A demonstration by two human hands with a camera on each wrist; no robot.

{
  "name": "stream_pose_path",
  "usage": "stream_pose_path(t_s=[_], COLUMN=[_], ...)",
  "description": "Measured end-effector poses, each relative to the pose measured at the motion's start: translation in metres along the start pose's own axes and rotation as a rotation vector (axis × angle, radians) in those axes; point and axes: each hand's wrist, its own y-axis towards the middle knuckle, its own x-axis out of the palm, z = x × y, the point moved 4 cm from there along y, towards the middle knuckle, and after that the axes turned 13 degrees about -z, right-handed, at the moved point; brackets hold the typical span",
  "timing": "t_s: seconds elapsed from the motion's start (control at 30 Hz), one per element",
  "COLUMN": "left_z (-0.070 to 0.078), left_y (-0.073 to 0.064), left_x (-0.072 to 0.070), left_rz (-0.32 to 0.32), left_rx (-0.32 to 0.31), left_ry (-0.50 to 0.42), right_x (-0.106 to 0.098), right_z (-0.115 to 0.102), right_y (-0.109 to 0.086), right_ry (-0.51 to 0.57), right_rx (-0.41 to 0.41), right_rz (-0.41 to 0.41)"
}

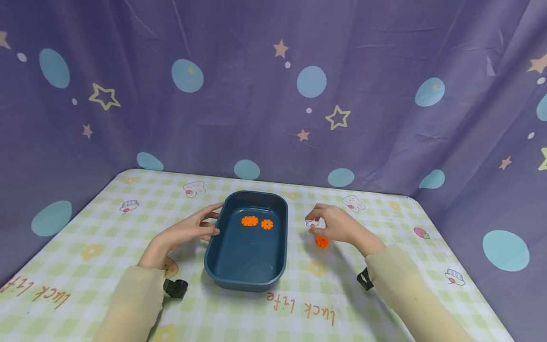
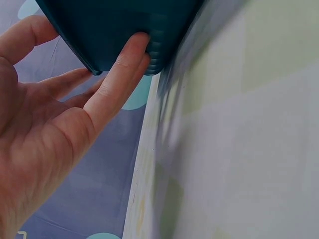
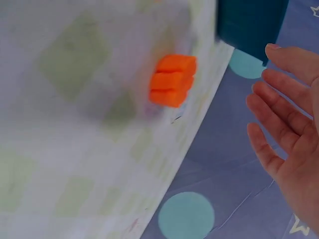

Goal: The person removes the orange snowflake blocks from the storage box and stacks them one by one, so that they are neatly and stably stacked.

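A dark blue rectangular tray [image 1: 245, 256] stands on the table, with orange notched round pieces [image 1: 249, 221] inside toward its far half. My left hand [image 1: 192, 230] is at the tray's left side, its fingertips touching the rim and outer wall. From the left wrist view, one long finger [image 2: 122, 69] lies fairly straight against that wall. Right of the tray, my right hand [image 1: 335, 222] hovers with fingers loosely bent and nothing between them. Just below its fingertips lies another orange notched piece [image 1: 322, 242]; close up it shows several thick lobes.
A green-and-white checked cloth [image 1: 376, 304] with printed drawings and words covers the table. Behind and on both sides hangs a purple curtain [image 1: 248, 142] with stars and blue spots. Black wrist straps [image 1: 175, 288] show below the sleeves.
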Motion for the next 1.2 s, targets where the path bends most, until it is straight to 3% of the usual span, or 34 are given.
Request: stream_pose_path(t_s=[0.33,0.67,1.2], left_z=[0.0,-0.002,-0.002], left_y=[0.0,0.0,-0.001], left_x=[0.001,0.001,0.001], left_rz=[0.002,-0.002,0.001], left_rx=[0.004,0.013,0.014], left_ry=[-0.003,0.007,-0.001], right_x=[-0.014,-0.011,0.007], right_z=[-0.022,-0.038,-0.053], right_y=[0.024,0.047,0.075], right_ry=[-0.056,-0.101,-0.147], right_rx=[0.002,-0.057,-0.05], right_rz=[0.023,0.049,-0.054])
